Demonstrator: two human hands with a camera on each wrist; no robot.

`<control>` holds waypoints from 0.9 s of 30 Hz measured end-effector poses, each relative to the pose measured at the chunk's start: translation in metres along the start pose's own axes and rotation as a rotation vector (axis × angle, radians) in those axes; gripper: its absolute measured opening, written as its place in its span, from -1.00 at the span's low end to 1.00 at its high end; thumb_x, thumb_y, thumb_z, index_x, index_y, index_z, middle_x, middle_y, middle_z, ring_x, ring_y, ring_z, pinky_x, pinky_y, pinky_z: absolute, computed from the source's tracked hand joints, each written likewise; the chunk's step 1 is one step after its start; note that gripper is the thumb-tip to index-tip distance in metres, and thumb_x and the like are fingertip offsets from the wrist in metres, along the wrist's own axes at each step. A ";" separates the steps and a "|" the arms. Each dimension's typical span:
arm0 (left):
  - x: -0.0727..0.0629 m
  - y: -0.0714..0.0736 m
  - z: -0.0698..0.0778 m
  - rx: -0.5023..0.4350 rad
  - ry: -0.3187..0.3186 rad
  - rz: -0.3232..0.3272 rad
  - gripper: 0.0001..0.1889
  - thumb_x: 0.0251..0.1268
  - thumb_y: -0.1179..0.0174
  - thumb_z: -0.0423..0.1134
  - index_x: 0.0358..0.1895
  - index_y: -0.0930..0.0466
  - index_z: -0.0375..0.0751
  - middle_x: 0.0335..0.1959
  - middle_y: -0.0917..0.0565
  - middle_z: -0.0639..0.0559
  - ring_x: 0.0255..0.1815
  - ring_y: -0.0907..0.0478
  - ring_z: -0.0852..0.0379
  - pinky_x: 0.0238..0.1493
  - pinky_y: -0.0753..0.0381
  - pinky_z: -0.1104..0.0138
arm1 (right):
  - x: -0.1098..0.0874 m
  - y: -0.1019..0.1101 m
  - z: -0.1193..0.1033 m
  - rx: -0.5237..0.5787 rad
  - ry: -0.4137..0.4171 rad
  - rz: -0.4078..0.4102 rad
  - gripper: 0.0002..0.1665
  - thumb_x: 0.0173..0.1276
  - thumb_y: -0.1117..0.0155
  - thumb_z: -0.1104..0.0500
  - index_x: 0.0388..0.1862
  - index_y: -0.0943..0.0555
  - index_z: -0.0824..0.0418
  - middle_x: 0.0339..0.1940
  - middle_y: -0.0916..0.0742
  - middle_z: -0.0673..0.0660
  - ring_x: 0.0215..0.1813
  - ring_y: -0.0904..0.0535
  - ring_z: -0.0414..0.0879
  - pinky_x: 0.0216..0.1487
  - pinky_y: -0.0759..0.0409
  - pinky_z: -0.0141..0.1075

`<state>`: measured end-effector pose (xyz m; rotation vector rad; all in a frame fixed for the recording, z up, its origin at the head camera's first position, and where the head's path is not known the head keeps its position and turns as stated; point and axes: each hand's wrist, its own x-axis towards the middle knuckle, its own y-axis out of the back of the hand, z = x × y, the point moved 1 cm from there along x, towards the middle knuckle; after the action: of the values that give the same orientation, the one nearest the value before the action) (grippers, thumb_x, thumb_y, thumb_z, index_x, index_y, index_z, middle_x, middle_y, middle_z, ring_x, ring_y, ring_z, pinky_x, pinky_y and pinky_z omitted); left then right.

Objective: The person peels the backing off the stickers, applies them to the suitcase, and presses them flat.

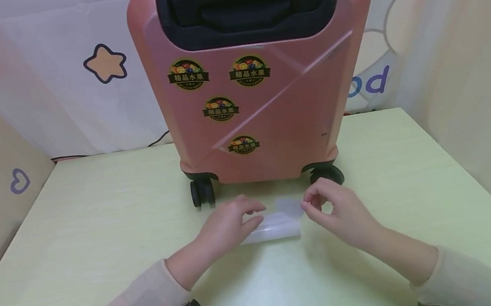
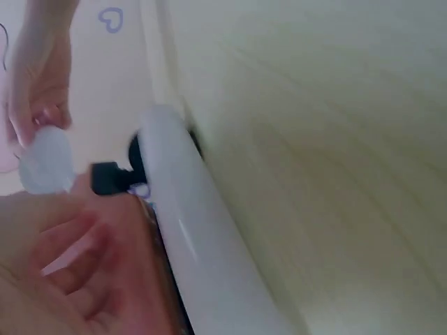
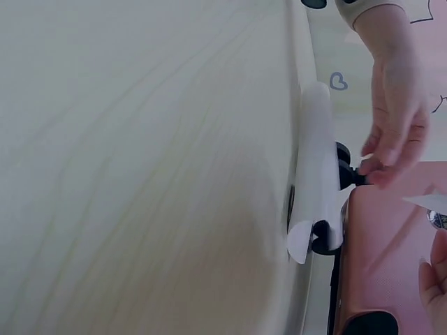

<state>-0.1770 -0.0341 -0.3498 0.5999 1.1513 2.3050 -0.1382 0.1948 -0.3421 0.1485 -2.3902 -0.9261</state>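
My right hand (image 1: 342,210) pinches a round whitish sticker (image 1: 288,207) by its right edge. The sticker hangs over a white roll (image 1: 272,229) that lies on the table, and its pale face shows in the left wrist view too (image 2: 47,164). My left hand (image 1: 228,225) is at the roll's left end, fingers loosely bent with a gap between thumb and fingertips, nothing held. Behind both hands stands a pink suitcase (image 1: 283,115) bearing several round fruit stickers (image 1: 249,71) on its front.
The suitcase rests on black wheels (image 1: 202,192) on the pale green table (image 1: 115,204). A black handle panel (image 1: 249,4) fills its upper front. Patterned curtain (image 1: 50,87) surrounds the table at the back and sides.
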 end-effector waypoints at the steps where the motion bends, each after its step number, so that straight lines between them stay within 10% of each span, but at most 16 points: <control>1: -0.001 0.000 0.004 -0.025 -0.023 0.045 -0.80 0.24 -0.22 -0.27 -0.08 -0.67 -0.16 -0.22 -0.66 0.09 -0.21 -0.57 0.19 -0.17 -0.54 0.30 | 0.000 0.000 -0.001 -0.003 -0.003 0.008 -0.82 0.15 -0.34 0.36 -0.38 -0.54 0.14 -0.43 -0.55 -0.13 -0.39 -0.48 -0.26 -0.34 -0.51 -0.39; 4: -0.005 0.000 0.020 -0.148 -0.091 0.122 -0.81 0.25 -0.21 -0.29 -0.10 -0.68 -0.16 -0.26 -0.66 0.10 -0.30 -0.54 0.25 -0.26 -0.55 0.35 | 0.002 -0.002 -0.002 0.003 -0.003 0.037 -0.83 0.14 -0.33 0.37 -0.39 -0.53 0.16 -0.45 -0.55 -0.12 -0.40 -0.47 -0.26 -0.35 -0.52 -0.39; 11: -0.013 -0.004 0.048 -0.415 -0.072 0.032 -0.69 0.30 -0.15 -0.30 0.09 -0.59 -0.21 -0.31 -0.66 0.10 -0.33 -0.52 0.30 -0.20 -0.55 0.37 | 0.005 -0.008 -0.006 0.072 0.044 0.074 -0.82 0.13 -0.29 0.44 -0.39 -0.52 0.21 -0.46 -0.55 -0.09 -0.41 -0.48 -0.24 -0.35 -0.53 -0.39; 27: -0.015 -0.006 0.049 -0.651 0.048 -0.009 -0.62 0.33 -0.12 -0.25 0.20 -0.49 -0.18 -0.34 -0.64 -0.03 -0.32 -0.57 0.06 -0.25 -0.55 0.40 | 0.005 -0.012 -0.010 0.180 0.030 0.042 -0.85 0.21 -0.26 0.41 -0.34 -0.50 0.22 -0.44 -0.57 -0.05 -0.40 -0.50 -0.20 -0.27 -0.55 -0.36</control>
<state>-0.1353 -0.0108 -0.3307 0.2870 0.3625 2.4968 -0.1382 0.1789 -0.3415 0.1779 -2.4373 -0.6838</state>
